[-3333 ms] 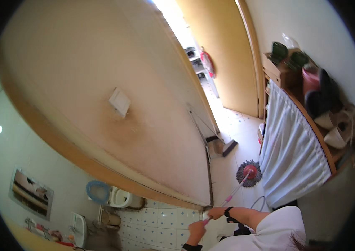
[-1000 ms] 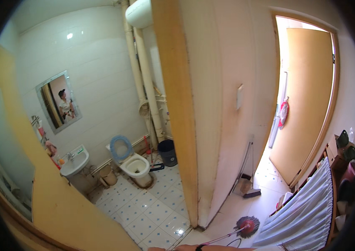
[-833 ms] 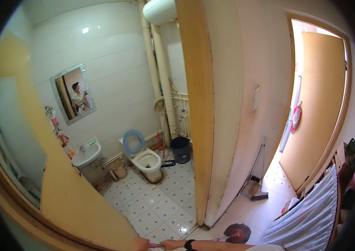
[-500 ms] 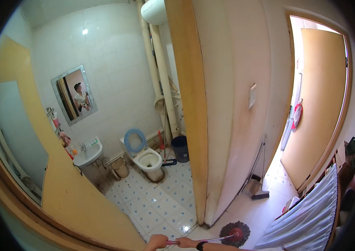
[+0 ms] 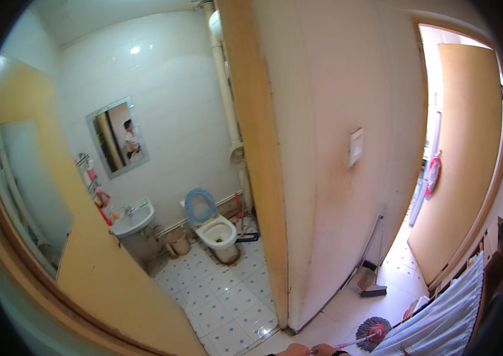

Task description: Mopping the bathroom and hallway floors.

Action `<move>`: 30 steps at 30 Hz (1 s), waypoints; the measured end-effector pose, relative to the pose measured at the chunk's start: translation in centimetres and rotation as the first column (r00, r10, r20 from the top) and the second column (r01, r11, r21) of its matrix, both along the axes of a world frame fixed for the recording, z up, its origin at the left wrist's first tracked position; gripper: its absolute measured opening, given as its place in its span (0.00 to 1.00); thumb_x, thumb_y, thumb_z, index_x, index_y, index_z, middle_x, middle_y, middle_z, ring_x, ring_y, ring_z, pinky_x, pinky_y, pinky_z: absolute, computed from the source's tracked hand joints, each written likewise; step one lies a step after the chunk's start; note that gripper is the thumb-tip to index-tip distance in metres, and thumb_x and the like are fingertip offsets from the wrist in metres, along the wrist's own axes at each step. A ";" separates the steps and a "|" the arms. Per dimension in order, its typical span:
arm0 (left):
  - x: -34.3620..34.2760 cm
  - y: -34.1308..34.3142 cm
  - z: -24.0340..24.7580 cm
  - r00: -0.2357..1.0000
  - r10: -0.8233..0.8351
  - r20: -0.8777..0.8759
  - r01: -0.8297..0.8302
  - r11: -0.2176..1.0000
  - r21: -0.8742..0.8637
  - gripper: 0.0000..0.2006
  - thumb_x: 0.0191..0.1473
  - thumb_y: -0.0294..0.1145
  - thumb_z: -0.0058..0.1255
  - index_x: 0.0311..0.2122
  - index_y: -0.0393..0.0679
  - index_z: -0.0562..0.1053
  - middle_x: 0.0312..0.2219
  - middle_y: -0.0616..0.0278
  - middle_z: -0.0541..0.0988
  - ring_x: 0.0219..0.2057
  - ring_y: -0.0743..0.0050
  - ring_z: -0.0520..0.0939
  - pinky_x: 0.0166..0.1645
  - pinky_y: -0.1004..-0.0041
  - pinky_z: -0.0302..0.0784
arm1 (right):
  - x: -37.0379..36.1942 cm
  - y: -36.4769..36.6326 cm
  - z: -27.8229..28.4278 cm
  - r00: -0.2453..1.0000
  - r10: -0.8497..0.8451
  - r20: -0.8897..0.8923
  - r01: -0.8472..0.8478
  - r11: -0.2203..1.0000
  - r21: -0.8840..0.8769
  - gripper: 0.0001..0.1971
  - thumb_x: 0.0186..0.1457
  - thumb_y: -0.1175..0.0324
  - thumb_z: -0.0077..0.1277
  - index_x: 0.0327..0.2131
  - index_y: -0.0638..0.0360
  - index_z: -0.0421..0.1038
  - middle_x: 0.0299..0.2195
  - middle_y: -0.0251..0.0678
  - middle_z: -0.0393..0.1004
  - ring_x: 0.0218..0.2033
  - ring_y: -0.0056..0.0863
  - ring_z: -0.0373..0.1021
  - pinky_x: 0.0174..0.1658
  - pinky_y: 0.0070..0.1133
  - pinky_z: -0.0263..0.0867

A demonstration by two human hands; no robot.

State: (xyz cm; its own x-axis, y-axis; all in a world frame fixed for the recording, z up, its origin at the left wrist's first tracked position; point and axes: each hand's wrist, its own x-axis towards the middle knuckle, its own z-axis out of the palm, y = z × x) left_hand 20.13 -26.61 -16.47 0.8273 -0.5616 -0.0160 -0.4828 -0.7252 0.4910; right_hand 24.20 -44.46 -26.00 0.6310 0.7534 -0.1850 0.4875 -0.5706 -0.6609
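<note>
At the bottom edge, my left hand (image 5: 296,350) and my right hand (image 5: 324,349) are closed side by side around the handle of a mop (image 5: 375,333). The lower edge cuts off part of both hands. From my right hand, the pinkish handle runs to the right. Its round head of dark grey strands with a red centre lies on the pale hallway floor, beside a white curtain (image 5: 441,317). A dark band shows at my right wrist.
Left of the wall corner (image 5: 287,323), a doorway opens on a bathroom with a toilet (image 5: 219,233), a washbasin (image 5: 134,221) and a yellow door (image 5: 109,285). A broom and dustpan (image 5: 370,279) lean by the wall. Another door (image 5: 465,154) stands ajar at right.
Both hands and the mop have moved right. The mop head has gone from near the wall corner to beside the curtain. The view has also shifted, showing less of my forearms.
</note>
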 end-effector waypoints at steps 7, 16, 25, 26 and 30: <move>-2.3 3.2 0.7 1.000 -0.011 0.009 0.010 0.996 0.091 0.14 0.41 0.40 0.37 0.17 0.42 0.71 0.17 0.54 0.72 0.18 0.58 0.72 0.22 0.65 0.64 | -1.1 3.2 2.6 0.998 0.033 -0.054 -0.033 0.999 0.009 0.07 0.37 0.69 0.41 0.22 0.60 0.66 0.23 0.46 0.67 0.27 0.42 0.63 0.30 0.30 0.58; -9.3 22.2 14.6 0.938 0.270 -0.219 -0.138 0.868 0.477 0.05 0.34 0.27 0.43 0.22 0.44 0.69 0.18 0.59 0.72 0.22 0.60 0.74 0.22 0.67 0.67 | -4.9 24.8 6.1 0.842 0.506 -0.184 -0.485 0.862 0.151 0.12 0.40 0.64 0.41 0.25 0.64 0.64 0.21 0.47 0.67 0.24 0.39 0.63 0.29 0.29 0.58; -14.1 29.7 19.7 0.791 0.564 -0.238 -0.297 0.693 0.657 0.11 0.31 0.38 0.48 0.20 0.43 0.72 0.16 0.59 0.72 0.20 0.61 0.74 0.22 0.67 0.66 | -9.4 34.2 13.7 0.756 0.581 -0.303 -0.552 0.813 0.182 0.14 0.40 0.66 0.43 0.31 0.65 0.61 0.24 0.47 0.66 0.28 0.38 0.63 0.32 0.27 0.58; -13.3 28.6 18.3 0.746 0.599 -0.293 -0.305 0.698 0.648 0.11 0.30 0.39 0.49 0.20 0.43 0.72 0.17 0.59 0.73 0.21 0.61 0.74 0.22 0.68 0.67 | -8.6 33.2 10.9 0.763 0.601 -0.239 -0.570 0.799 0.190 0.13 0.40 0.66 0.43 0.30 0.65 0.62 0.24 0.47 0.66 0.28 0.38 0.63 0.32 0.27 0.58; -11.0 23.4 13.8 0.857 0.501 -0.119 -0.359 0.747 0.560 0.08 0.31 0.35 0.46 0.19 0.43 0.72 0.18 0.58 0.73 0.21 0.62 0.75 0.22 0.67 0.67 | -7.1 27.9 9.1 0.836 0.470 -0.284 -0.466 0.881 0.087 0.15 0.38 0.67 0.44 0.33 0.63 0.64 0.29 0.46 0.68 0.31 0.36 0.65 0.35 0.25 0.59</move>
State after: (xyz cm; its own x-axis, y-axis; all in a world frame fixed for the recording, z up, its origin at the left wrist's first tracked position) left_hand 9.09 -3.24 -2.63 0.9048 0.0024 -0.4258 0.0280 -0.9982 0.0537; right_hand 17.13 -16.59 -16.92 0.1224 0.9490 -0.2905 0.4808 -0.3127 -0.8192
